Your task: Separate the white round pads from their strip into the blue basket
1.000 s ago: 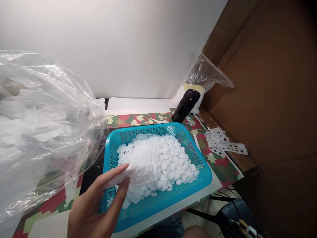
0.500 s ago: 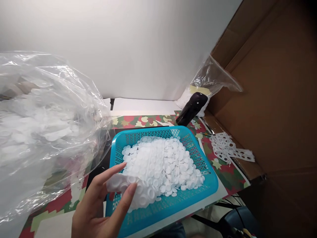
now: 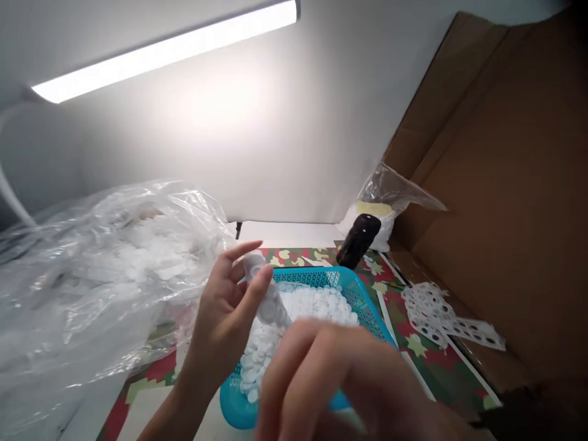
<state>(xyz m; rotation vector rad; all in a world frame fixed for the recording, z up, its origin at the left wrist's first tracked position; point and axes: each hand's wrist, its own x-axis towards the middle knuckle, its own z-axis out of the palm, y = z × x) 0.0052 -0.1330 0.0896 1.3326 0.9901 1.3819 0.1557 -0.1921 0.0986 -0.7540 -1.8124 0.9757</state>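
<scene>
Bulging at nine o'clock, the clear bag [image 3: 124, 288] flanks your left hand [image 3: 225, 318], thumb and fingers pinching the white ringed strip [image 3: 272, 309] slanting eleven-to-five over the blue basket [image 3: 239, 418] toward your blurred right hand [image 3: 335, 380], whose grip I can't tell, black object [image 3: 358, 242] at two, holed strips [image 3: 429, 315] at three.

Strip [image 3: 272, 306] (white) in left fingers [image 3: 236, 252]

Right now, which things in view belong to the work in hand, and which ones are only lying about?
Belonging to the work:
translucent strip, held by the left hand
right hand, blurred, its grip unclear
blue basket with white discs

Apparently lying about:
black object
perforated strips
smaller clear bag
large clear bag, though its role is unclear
</scene>
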